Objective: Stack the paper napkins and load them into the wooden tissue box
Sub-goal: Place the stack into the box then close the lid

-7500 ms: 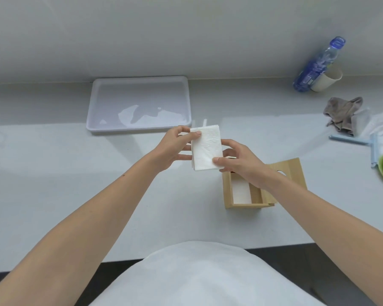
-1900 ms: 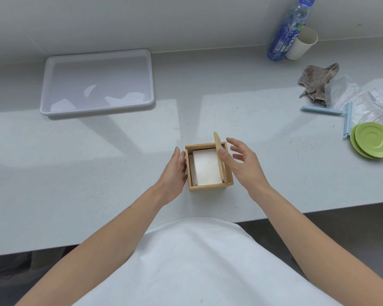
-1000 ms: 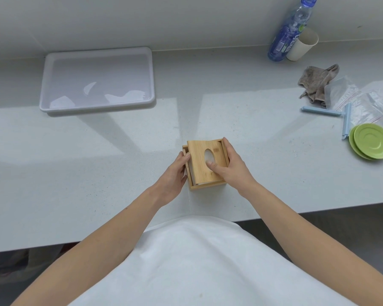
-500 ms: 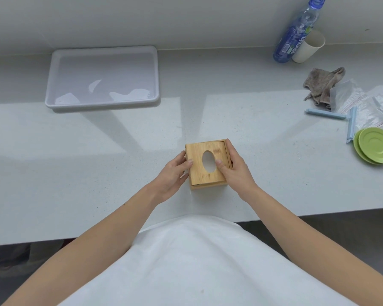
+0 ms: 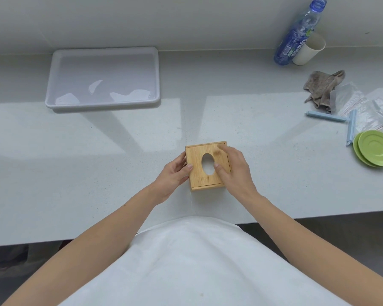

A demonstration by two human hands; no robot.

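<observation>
The wooden tissue box (image 5: 196,157) stands on the grey counter near its front edge, its lid lying flat on top. White napkins (image 5: 207,163) show through the lid's oval hole. My left hand (image 5: 173,173) grips the box's left side, thumb on the lid's left edge. My right hand (image 5: 234,168) rests on the lid's right half, thumb at the rim of the oval hole and fingers spread toward the far right corner.
An empty white tray (image 5: 103,78) sits at the back left. At the right are a blue bottle (image 5: 296,36), a white cup (image 5: 308,50), a grey rag (image 5: 324,85), plastic bags (image 5: 367,104), blue clips (image 5: 341,119) and green saucers (image 5: 375,147).
The napkin stack went into the box. The lid was swung down and slid until it lies square over the box. My right hand's fingers have shifted toward the lid's far right corner.
</observation>
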